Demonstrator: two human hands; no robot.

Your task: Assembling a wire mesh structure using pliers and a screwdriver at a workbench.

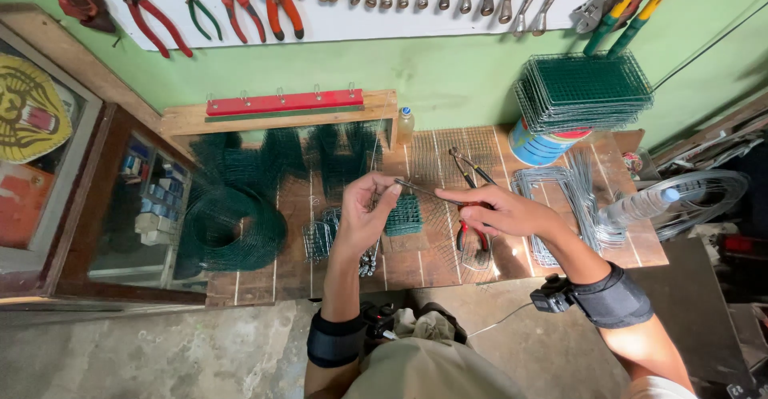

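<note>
Across the tiled bench (416, 267), from largest to smallest: a roll of green wire mesh (232, 227) at the left, a stack of mesh panels (584, 87) on a blue tin (532, 147) at the far right, bent wire frames (560, 199), a clear bottle (644, 203), red-handled pliers (472, 235), a small green mesh piece (402, 215). Above the bench's middle both hands pinch one thin wire (420, 189): left hand (364, 219) on its left end, right hand (500, 209) on its right. The step appears to be straightening or positioning this wire; the next move likely calls for steady, even tension between the fingertips.
</note>
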